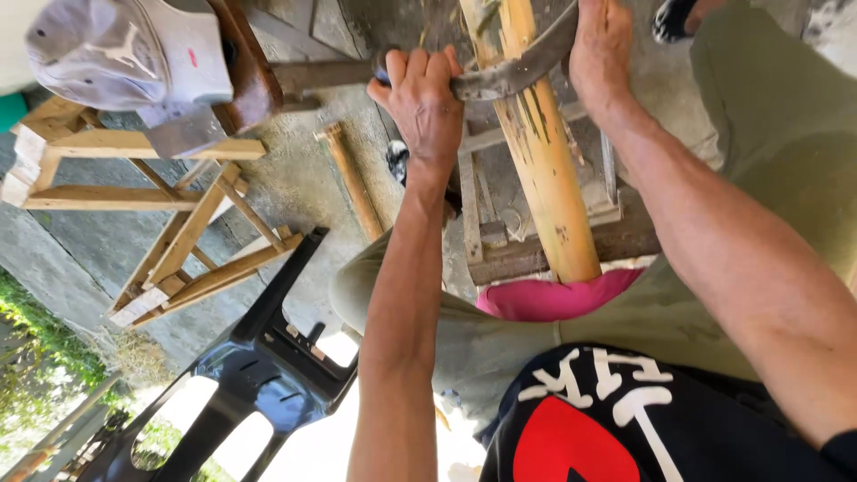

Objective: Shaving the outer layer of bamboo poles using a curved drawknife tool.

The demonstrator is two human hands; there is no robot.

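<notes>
A thick yellow bamboo pole (544, 170) runs away from my lap, its near end resting against a pink cloth (553, 299). A curved dark metal blade (513, 73) lies across the pole near the top of the view. My left hand (421, 100) is closed around one end of the blade, left of the pole. My right hand (600, 45) grips the other end, right of the pole. The pole lies over a low wooden frame (500, 241).
A wooden stool frame (170, 223) stands at the left with a grey cap (125, 54) on top. A short bamboo piece (353, 178) lies on the concrete floor. A black plastic panel (259, 375) lies at lower left. My legs flank the pole.
</notes>
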